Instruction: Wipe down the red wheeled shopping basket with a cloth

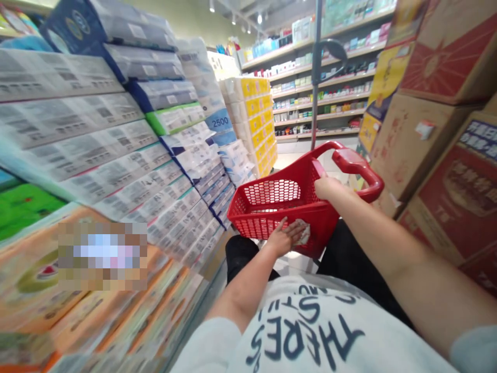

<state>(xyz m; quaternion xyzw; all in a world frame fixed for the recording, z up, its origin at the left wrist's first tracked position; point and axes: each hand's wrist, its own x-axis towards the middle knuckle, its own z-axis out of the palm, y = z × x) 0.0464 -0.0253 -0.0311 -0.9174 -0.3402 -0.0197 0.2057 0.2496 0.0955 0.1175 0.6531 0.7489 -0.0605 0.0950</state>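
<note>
A red plastic shopping basket [267,215] with a mesh side and a thick looped handle is tilted in front of my body, close to my legs. My right hand [326,187] is closed over its rim, near the handle end. My left hand [286,237] lies against the basket's outer near side with its fingers stretched out. Under those fingers is a crumpled white cloth or tissue [304,233], pressed on the red plastic. The basket's underside is hidden from me.
Stacked tissue packs [128,119] rise close on my left, with orange packs [116,311] lower down. Cardboard cartons [419,140] stand close on the right. Ahead are a metal pole [315,103] and shelves of small goods [295,83].
</note>
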